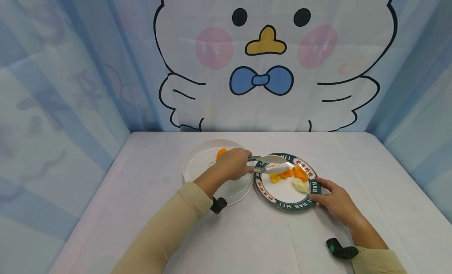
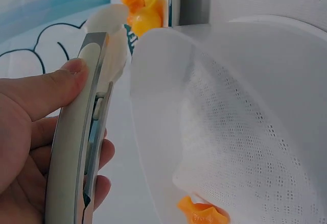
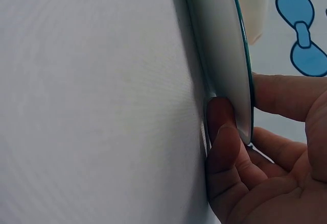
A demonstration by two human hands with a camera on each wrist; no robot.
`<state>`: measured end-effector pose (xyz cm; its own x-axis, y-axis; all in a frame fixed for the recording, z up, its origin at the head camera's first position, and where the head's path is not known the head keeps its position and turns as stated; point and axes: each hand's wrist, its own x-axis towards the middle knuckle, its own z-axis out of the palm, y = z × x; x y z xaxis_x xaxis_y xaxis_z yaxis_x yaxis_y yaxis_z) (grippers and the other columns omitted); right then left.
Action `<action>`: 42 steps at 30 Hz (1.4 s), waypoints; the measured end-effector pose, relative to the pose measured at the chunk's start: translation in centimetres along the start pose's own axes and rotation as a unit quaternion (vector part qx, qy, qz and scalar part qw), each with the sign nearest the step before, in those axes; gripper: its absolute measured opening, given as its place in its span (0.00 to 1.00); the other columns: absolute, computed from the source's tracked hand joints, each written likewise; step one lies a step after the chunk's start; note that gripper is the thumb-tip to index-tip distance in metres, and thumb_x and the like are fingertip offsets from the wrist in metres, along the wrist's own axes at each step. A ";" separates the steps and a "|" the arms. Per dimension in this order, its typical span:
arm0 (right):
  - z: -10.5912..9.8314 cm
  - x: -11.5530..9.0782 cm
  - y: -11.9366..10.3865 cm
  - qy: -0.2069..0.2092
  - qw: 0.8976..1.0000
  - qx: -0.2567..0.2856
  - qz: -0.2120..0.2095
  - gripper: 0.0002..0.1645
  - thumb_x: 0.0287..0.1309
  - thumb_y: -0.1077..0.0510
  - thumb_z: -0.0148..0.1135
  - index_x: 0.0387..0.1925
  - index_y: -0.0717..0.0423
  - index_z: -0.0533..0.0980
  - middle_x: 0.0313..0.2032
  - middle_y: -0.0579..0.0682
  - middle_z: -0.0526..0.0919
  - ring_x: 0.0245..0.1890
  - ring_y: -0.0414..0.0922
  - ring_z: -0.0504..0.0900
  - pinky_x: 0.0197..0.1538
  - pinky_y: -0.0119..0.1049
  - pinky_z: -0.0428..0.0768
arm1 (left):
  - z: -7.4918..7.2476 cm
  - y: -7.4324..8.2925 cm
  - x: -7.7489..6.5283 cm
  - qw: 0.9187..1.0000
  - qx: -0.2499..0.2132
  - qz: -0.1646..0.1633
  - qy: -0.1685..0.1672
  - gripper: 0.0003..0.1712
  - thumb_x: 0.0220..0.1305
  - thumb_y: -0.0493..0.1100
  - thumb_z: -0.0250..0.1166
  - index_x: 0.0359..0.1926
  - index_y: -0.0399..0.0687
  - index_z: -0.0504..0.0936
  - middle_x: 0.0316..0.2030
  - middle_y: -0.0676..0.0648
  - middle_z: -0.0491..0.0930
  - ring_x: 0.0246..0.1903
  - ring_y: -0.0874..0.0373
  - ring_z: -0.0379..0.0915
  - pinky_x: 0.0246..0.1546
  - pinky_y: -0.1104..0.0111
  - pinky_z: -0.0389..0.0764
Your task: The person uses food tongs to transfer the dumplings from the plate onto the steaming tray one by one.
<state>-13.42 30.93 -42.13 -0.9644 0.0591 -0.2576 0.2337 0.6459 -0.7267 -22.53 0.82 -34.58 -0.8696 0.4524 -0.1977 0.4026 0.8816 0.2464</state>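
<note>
Cream-and-silver tongs point(image 2: 71, 132) sat snug in the left hand point(image 1: 231, 164), fingers curled; right hand point(image 1: 337, 202) just pinched a round green-rimmed white plate point(image 1: 281, 192).

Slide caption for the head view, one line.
Left hand holds tongs over orange and yellow pieces on a plate gripped by the right hand, beside a basket.

Open tabletop point(image 1: 152, 179) gives a hand passage left of the white strainer point(image 1: 193, 168) or in front of the plate point(image 1: 279, 193). The left hand point(image 1: 231, 165) and its tongs point(image 1: 272, 169) block the way over their neighbouring rims; the right hand point(image 1: 333, 197) bars the plate's right edge.
</note>
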 end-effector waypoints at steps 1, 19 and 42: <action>0.0 0.0 0.0 0.000 1.000 0.001 0.000 0.49 0.64 0.51 0.66 0.75 0.68 0.53 0.71 0.74 0.54 0.41 0.52 0.76 0.42 0.32 0.77 | 0.0 0.1 0.1 1.000 0.001 0.002 -0.002 0.33 0.66 0.56 0.68 0.67 0.48 0.75 0.55 0.49 0.80 0.46 0.57 0.75 0.50 0.64 0.78; 0.0 0.0 0.1 0.004 1.000 0.000 -0.004 0.48 0.65 0.51 0.65 0.75 0.68 0.53 0.71 0.74 0.54 0.42 0.52 0.75 0.41 0.32 0.78 | 0.1 0.7 0.3 0.999 0.007 0.019 -0.029 0.31 0.65 0.55 0.69 0.65 0.48 0.78 0.53 0.49 0.81 0.43 0.57 0.74 0.50 0.65 0.78; 0.0 0.1 0.3 0.001 1.000 0.002 -0.007 0.49 0.64 0.51 0.66 0.74 0.69 0.53 0.70 0.74 0.55 0.39 0.50 0.76 0.40 0.31 0.77 | -0.7 -0.8 -1.2 0.998 -0.053 0.039 0.005 0.29 0.66 0.53 0.69 0.64 0.47 0.78 0.54 0.50 0.81 0.45 0.59 0.75 0.46 0.67 0.79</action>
<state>-13.42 31.06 -42.35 -0.9679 0.0510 -0.2461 0.2204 0.6431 -0.7334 -21.96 -0.51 -33.81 -0.8395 0.5177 -0.1651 0.4373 0.8240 0.3603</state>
